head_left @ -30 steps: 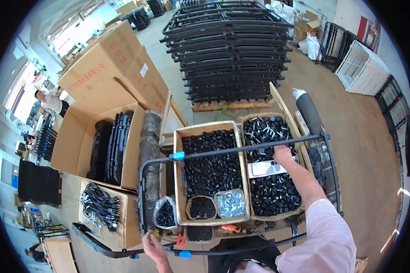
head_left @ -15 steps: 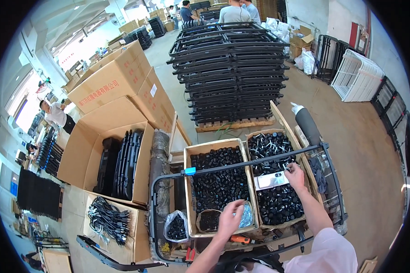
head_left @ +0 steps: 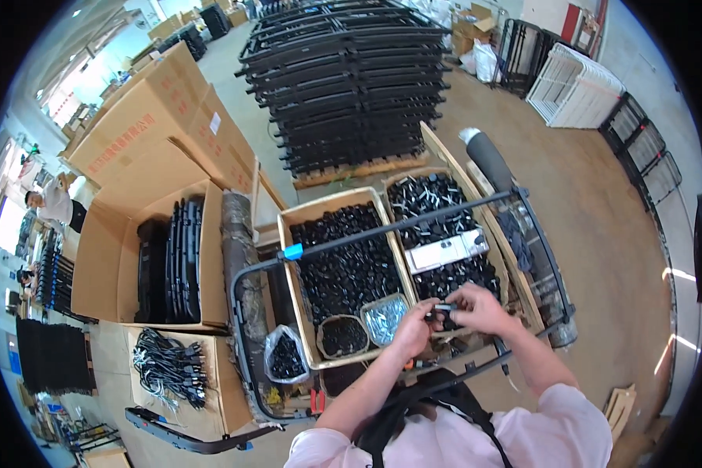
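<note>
In front of my chest, above the near end of the right-hand bin, my two hands come together on a small black knob bolt [head_left: 442,308]. My left hand [head_left: 415,334] pinches its dark end. My right hand [head_left: 482,310] has its fingers closed at the other side, where a light shiny bit shows; the fingers hide most of the part. Beneath and beyond them, the right-hand wooden bin [head_left: 404,261] holds many black knobs with silver shanks. A silvery phone-like slab [head_left: 446,251] lies across them. The black tube frame [head_left: 343,246] spans the bins.
Left bin [head_left: 287,290] holds black caps, a tub of dark bits [head_left: 343,337] and a tub of silvery screws [head_left: 384,320]. A plastic bag [head_left: 285,355], cables [head_left: 171,363] and an open carton [head_left: 105,265] stand left. Stacked black frames [head_left: 351,93] rise beyond.
My right hand has come back from beside the slab toward me, and my left hand has moved right to meet it at the knob bolt. The view has tilted down.
</note>
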The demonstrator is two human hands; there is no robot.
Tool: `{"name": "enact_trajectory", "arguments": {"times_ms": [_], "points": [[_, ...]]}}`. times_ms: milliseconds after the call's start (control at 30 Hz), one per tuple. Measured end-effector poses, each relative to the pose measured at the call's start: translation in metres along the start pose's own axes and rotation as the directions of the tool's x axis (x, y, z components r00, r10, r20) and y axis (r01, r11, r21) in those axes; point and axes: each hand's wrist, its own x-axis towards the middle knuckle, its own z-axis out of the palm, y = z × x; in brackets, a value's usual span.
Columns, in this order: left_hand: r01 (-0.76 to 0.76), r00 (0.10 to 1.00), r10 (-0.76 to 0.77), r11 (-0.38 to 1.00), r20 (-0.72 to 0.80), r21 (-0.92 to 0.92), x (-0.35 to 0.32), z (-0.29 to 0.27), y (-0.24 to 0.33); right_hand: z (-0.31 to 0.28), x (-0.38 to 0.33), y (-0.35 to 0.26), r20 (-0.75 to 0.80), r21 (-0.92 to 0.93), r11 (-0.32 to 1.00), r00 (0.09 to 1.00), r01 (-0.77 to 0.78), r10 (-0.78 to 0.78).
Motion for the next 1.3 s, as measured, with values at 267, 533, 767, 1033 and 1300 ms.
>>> {"name": "enact_trajectory", "arguments": {"times_ms": [267, 533, 767, 1033, 1300], "points": [[0.062, 0.974, 0.043, 0.894, -0.221, 0.444, -0.087, 0.024, 0.028, -0.045, 0.099, 0.065, -0.061, 0.153, 0.984, 0.993, -0.089, 0.100], [-0.136, 0.902, 0.316, 0.855, -0.295, 0.501, -0.143, 0.021, -0.041, -0.046, 0.225, 0.058, 0.060, -0.315, 0.899, 0.952, 0.305, -0.302], [0.002, 0.783, 0.437, 0.709, -0.442, 0.705, -0.180, 0.047, -0.091, -0.035, 0.265, 0.041, 0.268, -0.395, 0.804, 0.893, 0.445, -0.362], [0.052, 0.571, 0.735, 0.412, -0.365, 0.910, -0.194, 0.052, -0.119, -0.027, 0.284, 0.023, 0.357, -0.607, 0.671, 0.901, 0.425, -0.247], [0.008, 0.590, 0.742, 0.390, -0.319, 0.921, -0.206, 0.049, -0.116, -0.018, 0.273, 0.013, 0.167, -0.635, 0.710, 0.951, 0.304, -0.259]]}}
